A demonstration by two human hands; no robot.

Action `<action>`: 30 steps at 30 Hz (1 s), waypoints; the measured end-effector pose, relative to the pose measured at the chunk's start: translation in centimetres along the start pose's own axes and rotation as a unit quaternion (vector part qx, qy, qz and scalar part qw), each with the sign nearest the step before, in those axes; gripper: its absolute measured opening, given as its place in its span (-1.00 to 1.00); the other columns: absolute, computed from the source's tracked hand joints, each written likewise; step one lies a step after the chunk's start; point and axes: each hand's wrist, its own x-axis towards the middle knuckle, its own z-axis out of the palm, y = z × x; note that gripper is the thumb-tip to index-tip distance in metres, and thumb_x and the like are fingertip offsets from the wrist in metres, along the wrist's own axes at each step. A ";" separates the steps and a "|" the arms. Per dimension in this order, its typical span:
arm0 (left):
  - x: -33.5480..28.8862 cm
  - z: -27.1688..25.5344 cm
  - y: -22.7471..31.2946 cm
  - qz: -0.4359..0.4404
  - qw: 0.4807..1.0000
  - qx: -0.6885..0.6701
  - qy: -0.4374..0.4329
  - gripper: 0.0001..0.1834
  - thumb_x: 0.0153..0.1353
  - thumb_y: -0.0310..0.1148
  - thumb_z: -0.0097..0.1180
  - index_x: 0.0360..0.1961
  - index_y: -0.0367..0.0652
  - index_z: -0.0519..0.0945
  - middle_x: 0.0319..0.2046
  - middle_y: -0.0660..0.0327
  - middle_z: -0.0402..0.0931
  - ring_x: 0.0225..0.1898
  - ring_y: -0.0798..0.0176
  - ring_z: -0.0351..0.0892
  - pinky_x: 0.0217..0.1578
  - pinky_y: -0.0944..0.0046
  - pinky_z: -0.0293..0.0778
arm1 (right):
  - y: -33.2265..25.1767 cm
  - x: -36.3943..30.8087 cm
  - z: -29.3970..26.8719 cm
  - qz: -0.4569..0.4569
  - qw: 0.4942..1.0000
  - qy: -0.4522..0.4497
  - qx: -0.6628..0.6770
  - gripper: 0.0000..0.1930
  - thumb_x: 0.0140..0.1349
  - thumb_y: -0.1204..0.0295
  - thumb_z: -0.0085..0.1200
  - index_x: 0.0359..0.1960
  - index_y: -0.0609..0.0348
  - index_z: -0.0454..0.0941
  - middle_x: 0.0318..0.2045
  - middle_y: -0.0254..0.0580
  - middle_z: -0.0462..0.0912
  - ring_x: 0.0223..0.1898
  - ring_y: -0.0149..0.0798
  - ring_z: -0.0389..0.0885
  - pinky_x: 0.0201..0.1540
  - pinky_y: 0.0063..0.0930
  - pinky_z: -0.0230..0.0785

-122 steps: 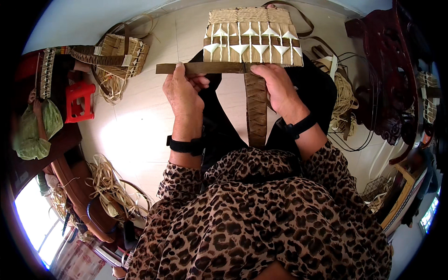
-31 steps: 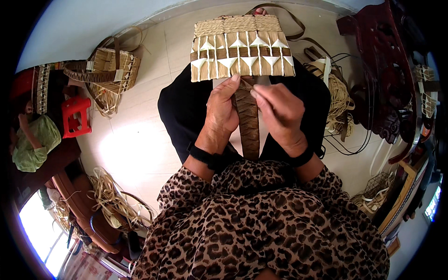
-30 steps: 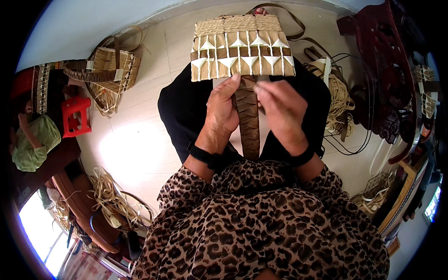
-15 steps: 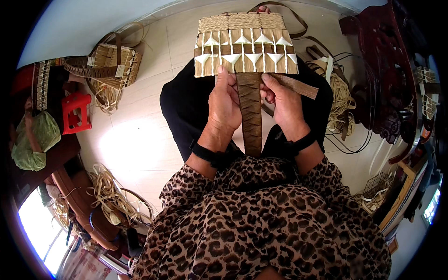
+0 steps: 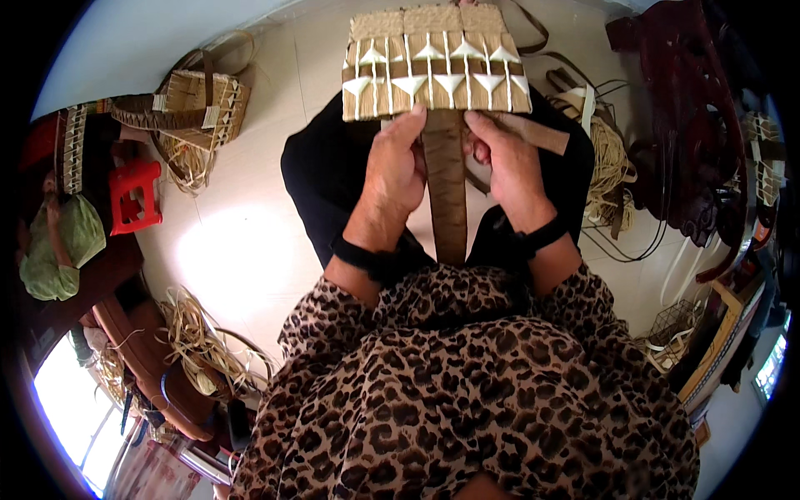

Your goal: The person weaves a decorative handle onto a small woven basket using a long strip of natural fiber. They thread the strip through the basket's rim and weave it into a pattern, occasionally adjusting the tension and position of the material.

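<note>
A woven straw bag (image 5: 433,98), with white triangles, white cords and a brown band across it, is up over my lap. A broad brown strap (image 5: 446,187) runs from its near edge down toward my body. My left hand (image 5: 395,167) is closed at that edge, left of the strap, its thumb on the bag. On the strap's right side, my right hand (image 5: 512,162) is closed too, its thumb pressed to the same edge. A flat brown strip (image 5: 542,136) sticks out to the right beyond my right hand. My curled fingers are partly hidden under the bag and strap.
Another woven basket (image 5: 204,104) with a brown strap lies on the floor at far left, near a red plastic stool (image 5: 135,196). Loose straw strips (image 5: 200,342) lie lower left; a straw bundle (image 5: 612,167) is at right beside dark carved furniture (image 5: 687,125). A wire basket (image 5: 673,329) stands lower right.
The bag has shifted a little farther away, up in the view, and my hands have risen slightly with it. My hold looks much the same.
</note>
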 end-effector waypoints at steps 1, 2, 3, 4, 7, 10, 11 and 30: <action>0.0 0.0 0.1 -0.001 1.000 0.004 0.002 -0.55 0.48 -0.20 -0.31 0.01 -0.41 0.45 -0.19 -0.05 0.61 -0.27 0.08 0.65 -0.10 0.16 0.56 | 0.2 0.2 -0.2 -0.009 1.000 -0.004 -0.003 -0.87 0.22 0.37 0.23 -0.37 0.15 0.61 -0.48 -0.40 0.61 -0.54 -0.58 0.37 -0.50 -0.68 0.16; -0.3 0.0 0.2 0.011 0.999 0.025 -0.023 -0.56 0.48 -0.22 -0.30 0.00 -0.42 0.46 -0.19 -0.06 0.61 -0.26 0.08 0.65 -0.10 0.15 0.56 | 0.4 0.4 -0.5 -0.015 1.000 -0.021 -0.007 -0.89 0.22 0.38 0.22 -0.37 0.14 0.61 -0.49 -0.41 0.60 -0.55 -0.58 0.37 -0.51 -0.68 0.15; -0.2 -0.1 0.2 -0.002 0.999 0.029 -0.036 -0.56 0.48 -0.22 -0.32 0.00 -0.41 0.45 -0.18 -0.07 0.60 -0.25 0.06 0.65 -0.12 0.14 0.57 | 0.3 0.6 -0.6 -0.005 0.999 -0.041 -0.005 -0.89 0.23 0.39 0.21 -0.35 0.15 0.61 -0.49 -0.41 0.60 -0.55 -0.58 0.39 -0.50 -0.69 0.18; -0.3 -0.1 0.2 -0.004 0.998 0.040 -0.048 -0.56 0.48 -0.22 -0.32 0.01 -0.41 0.44 -0.19 -0.07 0.60 -0.25 0.05 0.65 -0.13 0.12 0.57 | 0.3 0.8 -0.4 -0.012 0.999 -0.033 -0.004 -0.90 0.23 0.40 0.21 -0.35 0.16 0.61 -0.50 -0.41 0.59 -0.54 -0.57 0.40 -0.49 -0.70 0.21; -0.7 0.0 0.1 -0.011 0.998 0.038 -0.054 -0.57 0.48 -0.22 -0.33 0.03 -0.40 0.42 -0.20 -0.07 0.60 -0.24 0.03 0.66 -0.15 0.08 0.59 | 0.2 0.5 -0.3 -0.006 0.999 -0.031 -0.002 -0.91 0.24 0.44 0.19 -0.33 0.19 0.61 -0.53 -0.40 0.58 -0.54 -0.55 0.44 -0.50 -0.68 0.26; -0.8 -0.2 -0.1 -0.022 0.998 0.017 -0.051 -0.58 0.47 -0.23 -0.31 0.04 -0.39 0.42 -0.21 -0.07 0.60 -0.24 0.01 0.66 -0.16 0.04 0.60 | -0.1 0.3 -0.1 0.008 0.999 -0.047 0.009 -0.92 0.23 0.46 0.19 -0.33 0.20 0.60 -0.53 -0.39 0.58 -0.57 -0.55 0.44 -0.54 -0.67 0.25; -0.7 -0.3 -0.2 -0.027 0.998 0.010 -0.051 -0.58 0.47 -0.23 -0.31 0.04 -0.38 0.41 -0.21 -0.08 0.60 -0.24 0.01 0.66 -0.17 0.02 0.60 | 0.3 0.5 -0.3 0.000 0.999 -0.035 0.003 -0.92 0.23 0.47 0.19 -0.32 0.20 0.60 -0.52 -0.38 0.59 -0.58 -0.55 0.44 -0.55 -0.66 0.25; 0.6 -2.6 -2.2 0.011 0.994 -0.104 -0.023 -0.75 0.41 -0.35 -0.12 -0.05 -0.28 0.48 -0.16 0.12 0.57 -0.12 0.19 0.59 0.02 0.19 0.49 | 0.0 -2.9 0.1 -0.469 0.773 -0.066 -0.422 -0.84 0.07 0.60 0.25 -0.28 0.20 0.63 -0.41 -0.19 0.58 -0.42 -0.21 0.60 -0.36 -0.46 0.46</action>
